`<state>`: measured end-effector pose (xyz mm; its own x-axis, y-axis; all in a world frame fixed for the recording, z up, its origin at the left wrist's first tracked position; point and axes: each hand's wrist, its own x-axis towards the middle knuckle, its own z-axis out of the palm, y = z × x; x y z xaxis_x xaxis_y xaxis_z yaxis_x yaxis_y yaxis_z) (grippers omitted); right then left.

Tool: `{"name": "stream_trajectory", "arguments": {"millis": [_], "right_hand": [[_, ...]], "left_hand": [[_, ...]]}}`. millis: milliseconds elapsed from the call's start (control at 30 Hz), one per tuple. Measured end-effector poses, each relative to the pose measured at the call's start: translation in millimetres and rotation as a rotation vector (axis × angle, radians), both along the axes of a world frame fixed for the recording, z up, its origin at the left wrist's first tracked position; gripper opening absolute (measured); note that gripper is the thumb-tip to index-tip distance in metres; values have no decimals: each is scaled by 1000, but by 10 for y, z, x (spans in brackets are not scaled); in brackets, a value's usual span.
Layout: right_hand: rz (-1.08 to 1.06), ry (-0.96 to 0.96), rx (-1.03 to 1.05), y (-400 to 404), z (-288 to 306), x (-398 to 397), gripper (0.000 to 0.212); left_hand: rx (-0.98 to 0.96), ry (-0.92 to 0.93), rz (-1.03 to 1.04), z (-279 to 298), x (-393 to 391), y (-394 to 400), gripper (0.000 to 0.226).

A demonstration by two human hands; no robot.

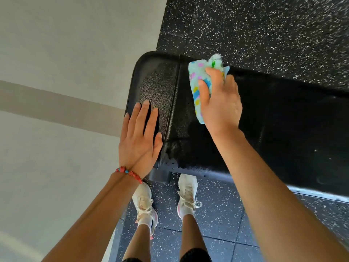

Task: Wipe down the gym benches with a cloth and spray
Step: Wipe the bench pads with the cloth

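Note:
A black padded gym bench runs from the centre to the right edge, its end section dusty and grey. My right hand presses a light blue cloth with coloured spots flat on the bench's far part, fingers straight over it. My left hand rests flat on the bench's end section, fingers straight, a red bead bracelet at the wrist. No spray bottle shows in view.
Speckled black rubber floor surrounds the bench. A pale wall with a beige stripe stands just left of the bench's end. My feet in white shoes stand on the floor at the bench's near side.

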<state>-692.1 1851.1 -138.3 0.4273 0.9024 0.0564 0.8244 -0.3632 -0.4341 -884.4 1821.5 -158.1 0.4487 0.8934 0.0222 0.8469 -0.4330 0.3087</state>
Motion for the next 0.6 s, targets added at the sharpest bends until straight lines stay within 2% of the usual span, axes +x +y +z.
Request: {"name": "stream_trajectory", "arguments": {"millis": [167, 300, 467, 600], "right_hand": [[-309, -5, 28, -291, 21, 526, 36], [-457, -24, 27, -226, 0, 297, 35], [-141, 10, 78, -341, 19, -428, 30], [-94, -63, 49, -477, 43, -234, 29]], "left_hand": [[-16, 29, -12, -36, 39, 90, 53], [12, 24, -14, -44, 40, 75, 54], [28, -3, -31, -45, 25, 62, 52], [-4, -18, -46, -15, 14, 69, 51]]}}
